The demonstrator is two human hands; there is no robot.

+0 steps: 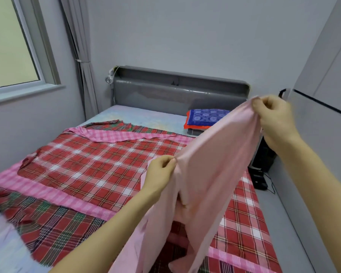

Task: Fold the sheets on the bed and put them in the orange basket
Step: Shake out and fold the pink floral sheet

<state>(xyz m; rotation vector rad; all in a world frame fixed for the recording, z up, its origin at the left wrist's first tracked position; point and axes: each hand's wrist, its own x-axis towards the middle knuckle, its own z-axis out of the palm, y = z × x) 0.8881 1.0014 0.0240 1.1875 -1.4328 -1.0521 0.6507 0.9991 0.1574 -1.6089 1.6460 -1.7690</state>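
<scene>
**Pink sheet held up over the bed**

Both hands hold a plain pink sheet (pixel 209 174) in the air above the bed (pixel 138 115). The left hand (pixel 161 168) pinches a fold of the cloth low and near the middle of the view, fingers curled round the fabric. The right hand (pixel 274 115) is raised higher and further right, and it too grips the sheet's upper edge with curled fingers. Between the two hands the cloth runs taut on a slant; below them it hangs in loose folds down to the near edge of the bed.

Under it a red plaid sheet with a pink checked border (pixel 91 164) lies spread flat over most of the mattress, with a darker green-and-red plaid cloth (pixel 47 223) at the near left. A blue patterned pillow with orange trim (pixel 203 119) rests by the grey headboard (pixel 177 91). A window (pixel 10 42) and a tied-back curtain (pixel 83 62) stand at the left. No orange basket is in view.
</scene>
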